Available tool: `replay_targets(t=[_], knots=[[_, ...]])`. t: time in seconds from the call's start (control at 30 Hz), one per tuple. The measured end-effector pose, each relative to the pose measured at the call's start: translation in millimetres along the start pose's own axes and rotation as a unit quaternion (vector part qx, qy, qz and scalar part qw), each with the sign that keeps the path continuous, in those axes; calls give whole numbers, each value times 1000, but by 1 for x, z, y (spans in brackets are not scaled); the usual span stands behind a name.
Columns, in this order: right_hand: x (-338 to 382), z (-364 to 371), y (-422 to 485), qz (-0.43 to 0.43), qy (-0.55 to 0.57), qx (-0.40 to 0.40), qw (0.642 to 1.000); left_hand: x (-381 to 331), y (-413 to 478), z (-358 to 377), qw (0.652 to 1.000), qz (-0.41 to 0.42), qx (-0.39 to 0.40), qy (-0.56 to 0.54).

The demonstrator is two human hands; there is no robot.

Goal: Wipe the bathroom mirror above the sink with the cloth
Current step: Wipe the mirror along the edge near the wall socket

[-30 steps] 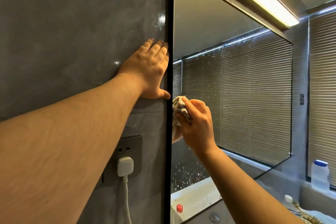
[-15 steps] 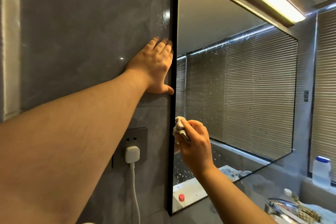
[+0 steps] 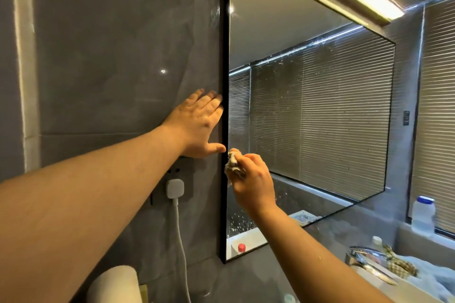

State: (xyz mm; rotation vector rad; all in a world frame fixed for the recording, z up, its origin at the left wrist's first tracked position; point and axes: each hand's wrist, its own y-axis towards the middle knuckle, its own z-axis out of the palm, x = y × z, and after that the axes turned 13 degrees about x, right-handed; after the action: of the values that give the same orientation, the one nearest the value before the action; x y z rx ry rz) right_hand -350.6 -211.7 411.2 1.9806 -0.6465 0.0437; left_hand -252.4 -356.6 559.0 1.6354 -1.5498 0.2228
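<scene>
Now the right hand [image 3: 253, 179] has come lower along the left edge of the mirror [image 3: 307, 110] than it was a second ago; its fingers are curled tightly round the crumpled cloth [image 3: 233, 163], which presses on the glass just beside the black frame [image 3: 224, 56]. The left hand [image 3: 197, 125] has also slid down the grey wall [image 3: 110, 56] and lies flat there with straight fingers, holding nothing, its thumb almost touching the cloth. The view itself has dropped too, so the tap [image 3: 364, 257] and the white basin at the lower right show more. For the task, I think this means one downward stroke along the edge is in progress. Many white water spots are still on the glass below the hand and across the reflected blinds, so most of the mirror seems not yet wiped. The plug [image 3: 174, 188] with its white cable sits close under the left hand.
</scene>
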Motion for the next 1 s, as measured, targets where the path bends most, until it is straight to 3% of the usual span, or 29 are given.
replay_targets(t=[0.37, 0.57, 0.77, 1.0], knots=[[1, 5, -2, 9, 0, -28, 1000, -44, -27, 36, 999, -18, -6, -48], [0, 6, -4, 7, 8, -33, 999, -71, -36, 46, 992, -88, -29, -83], [0, 8, -9, 4, 13, -41, 999, -77, -37, 60, 991, -101, -49, -77], [-18, 19, -44, 31, 5, 27, 999, -80, -37, 60, 992, -104, -40, -64]])
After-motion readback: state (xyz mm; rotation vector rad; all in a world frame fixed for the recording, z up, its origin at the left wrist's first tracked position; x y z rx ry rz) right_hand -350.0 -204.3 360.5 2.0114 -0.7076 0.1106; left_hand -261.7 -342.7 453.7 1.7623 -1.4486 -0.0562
